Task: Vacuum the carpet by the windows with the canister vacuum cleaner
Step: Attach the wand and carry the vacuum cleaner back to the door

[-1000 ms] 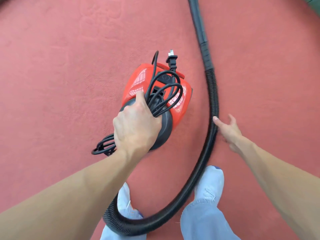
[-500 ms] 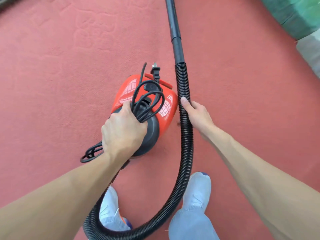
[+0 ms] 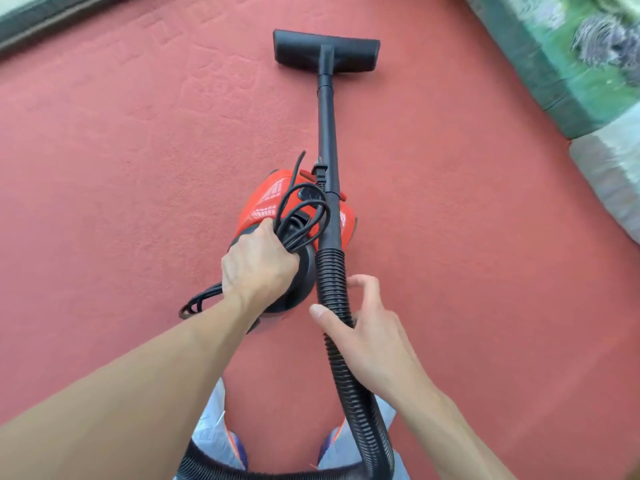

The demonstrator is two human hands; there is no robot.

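Red carpet (image 3: 121,168) fills the frame, with faint embossed square motifs toward the top left. The black floor head (image 3: 325,51) lies flat on it at top centre. The red canister (image 3: 266,199) sits mid-frame (contact with the pile not clear). Two shoes (image 3: 235,445) stand on it at the bottom edge, and the ribbed hose (image 3: 346,368) loops low beside them. Green patterned furniture (image 3: 561,74) (blurred) borders the carpet at right. A dark strip (image 3: 41,19) edges it at top left.
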